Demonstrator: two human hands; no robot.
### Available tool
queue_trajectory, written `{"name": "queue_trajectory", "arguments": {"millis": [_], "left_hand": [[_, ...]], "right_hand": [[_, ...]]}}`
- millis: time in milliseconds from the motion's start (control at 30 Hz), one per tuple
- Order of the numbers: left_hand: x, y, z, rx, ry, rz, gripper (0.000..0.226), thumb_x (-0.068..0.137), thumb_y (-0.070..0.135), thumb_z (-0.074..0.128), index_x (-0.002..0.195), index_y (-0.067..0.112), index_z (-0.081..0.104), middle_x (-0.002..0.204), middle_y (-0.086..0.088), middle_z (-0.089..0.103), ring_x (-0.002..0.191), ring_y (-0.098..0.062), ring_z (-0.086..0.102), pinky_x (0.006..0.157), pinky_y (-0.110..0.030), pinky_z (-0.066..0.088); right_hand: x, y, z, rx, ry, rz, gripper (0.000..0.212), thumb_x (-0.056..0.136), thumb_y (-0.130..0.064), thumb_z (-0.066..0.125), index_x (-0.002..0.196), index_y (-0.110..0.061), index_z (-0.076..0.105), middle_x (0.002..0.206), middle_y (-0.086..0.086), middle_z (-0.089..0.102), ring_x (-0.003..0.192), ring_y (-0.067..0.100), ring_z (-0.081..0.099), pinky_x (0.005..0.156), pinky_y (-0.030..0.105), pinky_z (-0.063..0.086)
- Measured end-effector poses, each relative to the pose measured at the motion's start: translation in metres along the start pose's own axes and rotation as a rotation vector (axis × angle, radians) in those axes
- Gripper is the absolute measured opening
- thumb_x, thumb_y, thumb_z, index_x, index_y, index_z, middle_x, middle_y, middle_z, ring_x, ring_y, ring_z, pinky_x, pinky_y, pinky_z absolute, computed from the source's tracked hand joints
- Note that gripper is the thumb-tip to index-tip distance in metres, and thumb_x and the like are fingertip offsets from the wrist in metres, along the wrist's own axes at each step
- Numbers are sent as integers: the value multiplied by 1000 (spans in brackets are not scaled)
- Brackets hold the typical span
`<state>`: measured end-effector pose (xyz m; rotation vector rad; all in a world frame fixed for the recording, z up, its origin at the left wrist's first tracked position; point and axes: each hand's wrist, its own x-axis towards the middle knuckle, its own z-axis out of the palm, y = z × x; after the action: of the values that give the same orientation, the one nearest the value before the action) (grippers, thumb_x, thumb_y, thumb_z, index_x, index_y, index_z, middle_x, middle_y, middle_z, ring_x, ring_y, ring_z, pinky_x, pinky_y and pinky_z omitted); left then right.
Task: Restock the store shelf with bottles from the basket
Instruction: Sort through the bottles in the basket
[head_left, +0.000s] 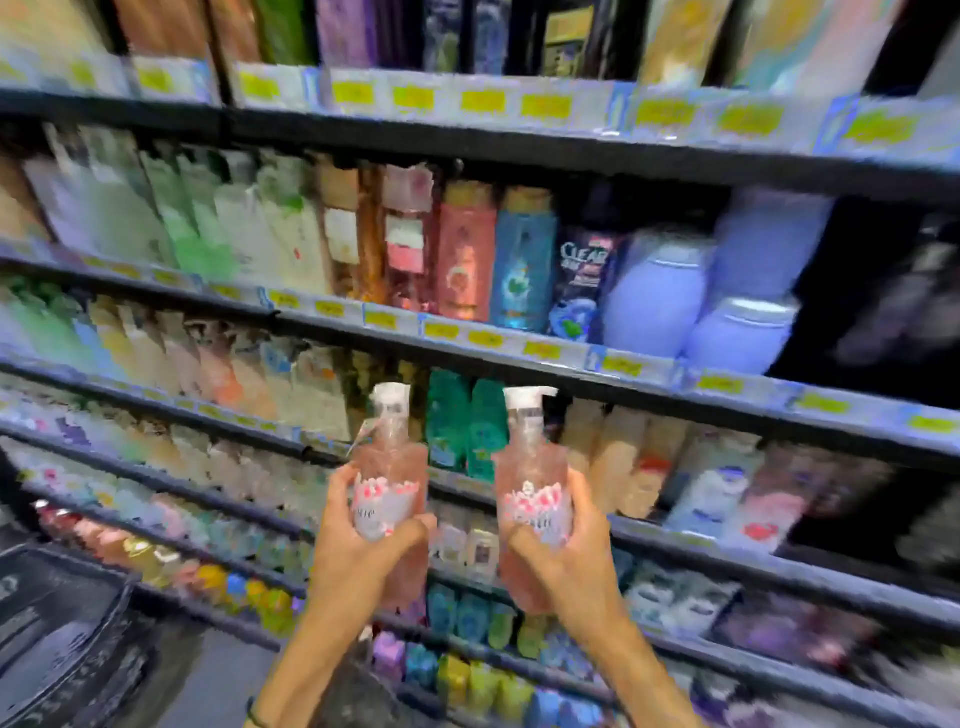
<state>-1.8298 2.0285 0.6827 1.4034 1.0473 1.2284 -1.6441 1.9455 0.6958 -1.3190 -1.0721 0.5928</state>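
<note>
I hold two matching pink pump bottles with white pump tops and flowered labels, both upright in front of the shelves. My left hand (358, 540) grips the left pink bottle (390, 467) round its lower half. My right hand (563, 551) grips the right pink bottle (530, 467) the same way. A dark basket (57, 623) sits at the lower left, its inside blurred. The store shelf (519, 364) rises right behind the bottles, packed with bottles on each level.
Several dark shelf levels with yellow price tags run across the view. Green bottles (467, 426) stand just behind the held pair. Purple tubs (675, 296) sit up right, with a dark gap (872, 291) beside them. The picture is blurred by motion.
</note>
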Motion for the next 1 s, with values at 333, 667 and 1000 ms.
{"name": "queue_trajectory", "arguments": {"millis": [333, 667, 1000], "left_hand": [[-49, 89, 163, -160, -389, 220, 79, 46, 44, 85, 116, 22, 56, 96, 5, 72, 82, -11, 68, 74, -28, 57], [-102, 121, 312, -215, -487, 234, 65, 58, 31, 93, 111, 18, 58, 89, 4, 70, 69, 4, 64, 64, -8, 48], [-114, 136, 440, -246, -352, 219, 76, 56, 54, 91, 117, 25, 56, 109, -18, 67, 89, -45, 65, 77, -70, 53]], "right_hand": [[-69, -70, -172, -126, 453, -141, 62, 66, -46, 74, 121, -22, 57, 101, -12, 70, 91, 6, 67, 80, 22, 53], [-86, -69, -319, -150, 586, -184, 49, 67, -51, 70, 108, -28, 59, 92, -10, 69, 80, 7, 65, 72, 19, 50], [-8, -51, -461, -131, 413, -214, 50, 71, -48, 74, 114, -29, 55, 101, -16, 67, 92, 6, 65, 80, 17, 49]]}}
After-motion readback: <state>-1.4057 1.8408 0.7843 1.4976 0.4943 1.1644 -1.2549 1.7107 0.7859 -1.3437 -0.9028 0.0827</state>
